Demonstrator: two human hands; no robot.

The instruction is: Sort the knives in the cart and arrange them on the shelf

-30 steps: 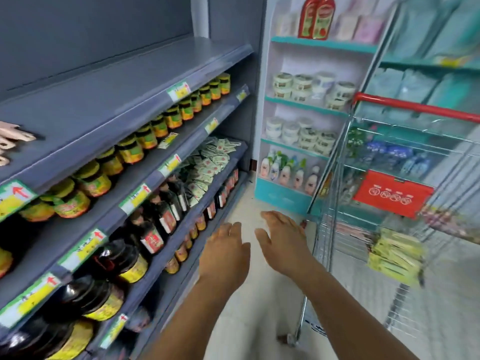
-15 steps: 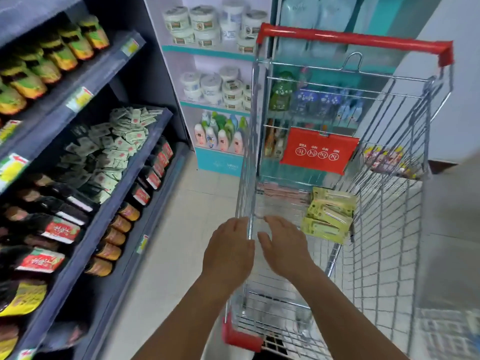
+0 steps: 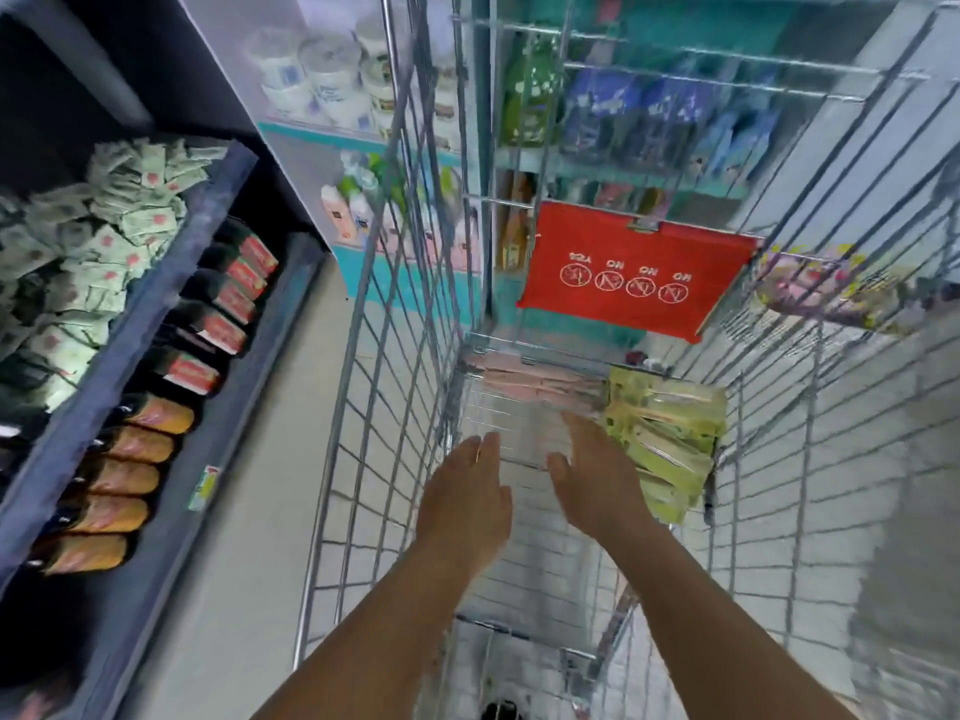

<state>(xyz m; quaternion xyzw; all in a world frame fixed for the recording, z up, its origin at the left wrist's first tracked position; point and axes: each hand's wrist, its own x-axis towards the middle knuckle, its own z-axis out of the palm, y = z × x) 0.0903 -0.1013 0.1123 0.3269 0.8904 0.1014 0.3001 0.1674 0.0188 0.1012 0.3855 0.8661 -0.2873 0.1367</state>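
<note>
I look down into a wire shopping cart point(image 3: 395, 356). On its floor lie green-yellow knife packs point(image 3: 662, 439) at the right and pink knife packs point(image 3: 530, 384) at the far end. Both my arms reach down into the basket. My left hand point(image 3: 462, 504) hovers flat, fingers together, holding nothing. My right hand point(image 3: 592, 475) is also empty with fingers spread, its fingertips close to the left edge of the green-yellow packs. The frame is blurred, so contact cannot be judged.
A red flap point(image 3: 631, 275) with warning icons hangs at the cart's far end. Dark grey shelving point(image 3: 156, 314) at the left carries sachets point(image 3: 98, 236) and sauce bottles point(image 3: 218, 324). A white-and-teal shelf unit point(image 3: 332, 122) with tubs and bottles stands beyond the cart.
My view swung from the left shelves down into the cart. Both hands moved over the cart's rim and down into the basket, toward the packs.
</note>
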